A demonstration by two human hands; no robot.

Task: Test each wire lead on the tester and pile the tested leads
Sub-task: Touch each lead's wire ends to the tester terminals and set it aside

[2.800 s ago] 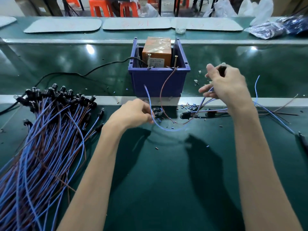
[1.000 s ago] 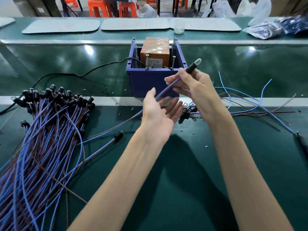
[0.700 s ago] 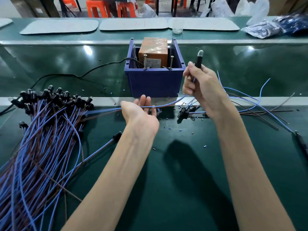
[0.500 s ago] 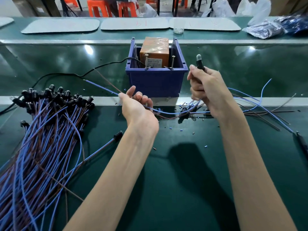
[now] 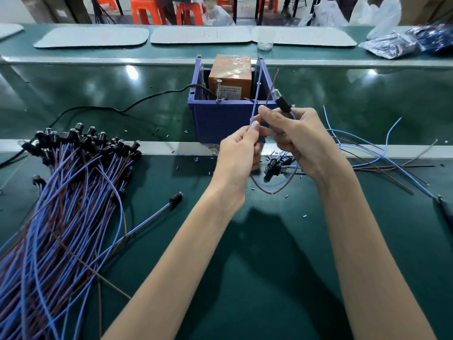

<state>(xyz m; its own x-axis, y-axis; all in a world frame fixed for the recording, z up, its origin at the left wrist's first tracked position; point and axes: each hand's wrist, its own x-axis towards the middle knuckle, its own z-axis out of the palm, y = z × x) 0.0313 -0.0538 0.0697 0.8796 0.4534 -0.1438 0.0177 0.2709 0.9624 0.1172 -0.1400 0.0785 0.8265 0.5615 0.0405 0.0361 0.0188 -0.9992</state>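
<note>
A: How will this wire lead (image 5: 254, 107) handle?

B: Light and limp, we judge. The thin strands flop, and the little bulb (image 5: 274, 92) looks fragile. We'd take the black socket (image 5: 283, 104) by its body, and the strand near its tip.

A: And our hands?

B: Both are raised before the tester (image 5: 230, 77) in its blue bin (image 5: 220, 119), above the worktop (image 5: 282, 253). Our left hand (image 5: 241, 153) has its fingers (image 5: 253, 127) pinching the blue strand upright. Our right hand (image 5: 299, 141) curls its fingers (image 5: 269, 116) round the socket end, and the lead loops below.

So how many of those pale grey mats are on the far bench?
4 mats: one cut off at the left edge, one left of centre, one behind the blue bin, one right of that. More may lie outside the view.
</note>
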